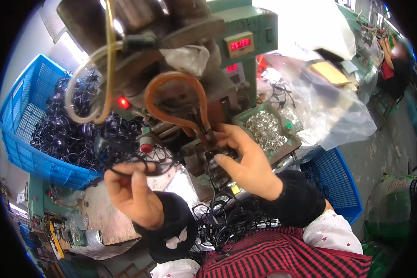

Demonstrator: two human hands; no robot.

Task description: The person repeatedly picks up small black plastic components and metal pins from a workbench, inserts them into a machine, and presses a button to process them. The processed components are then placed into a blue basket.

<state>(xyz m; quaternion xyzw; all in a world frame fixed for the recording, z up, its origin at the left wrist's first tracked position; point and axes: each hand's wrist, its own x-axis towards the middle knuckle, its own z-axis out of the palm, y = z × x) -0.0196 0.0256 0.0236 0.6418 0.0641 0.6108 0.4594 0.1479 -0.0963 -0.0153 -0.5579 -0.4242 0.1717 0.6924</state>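
Note:
My left hand (133, 192) is closed in a pinch on a thin black cable (164, 172). The cable loops beside a red push button (147, 147) and runs toward the machine. My right hand (249, 163) reaches into the working point of a green bench machine (266, 30), below a bent orange-brown tube (152, 97). Its thumb and fingers come together there; whatever lies between them is too small and hidden to name. A tangle of black cables (245, 215) lies in front of me, against my red-and-black checked apron (282, 252).
A blue crate (18, 143) heaped with black cables stands at the left. Right of the machine is a green tray (289, 148) of small silvery metal pieces (266, 129), near clear plastic sheeting (331, 116). Another blue crate (343, 194) stands lower right. A person (394, 69) sits farther off.

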